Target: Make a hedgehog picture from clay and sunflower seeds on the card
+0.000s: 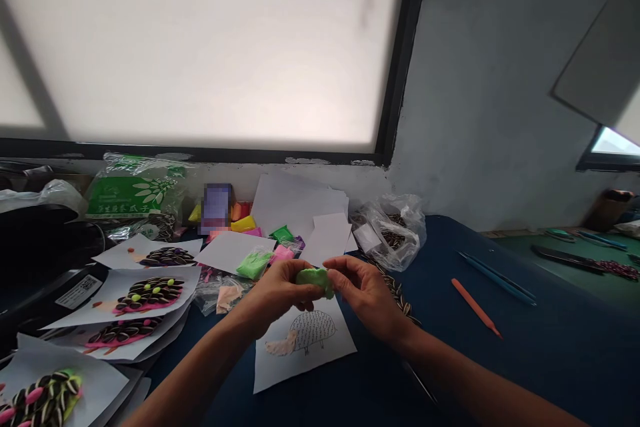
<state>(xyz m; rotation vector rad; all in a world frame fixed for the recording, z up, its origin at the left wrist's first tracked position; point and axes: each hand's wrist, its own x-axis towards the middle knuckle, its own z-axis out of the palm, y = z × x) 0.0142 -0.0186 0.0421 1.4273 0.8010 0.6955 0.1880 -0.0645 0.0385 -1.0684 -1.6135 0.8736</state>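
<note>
Pinching the green clay [310, 277] from both sides, I judge from my distant seat that shaping is in hand: left hand [281, 285] clamped on its body, right hand [364, 285] closed on its right edge. Further thinning would call for light, even pressure. Beneath the hands lies the drawing sheet [274, 371]; right of them, an orange pen [475, 307].

My feed shows the pen [475, 307] right of the drawing [311, 343]. Left of the drawing, I see stacked sheets [100, 290].
</note>
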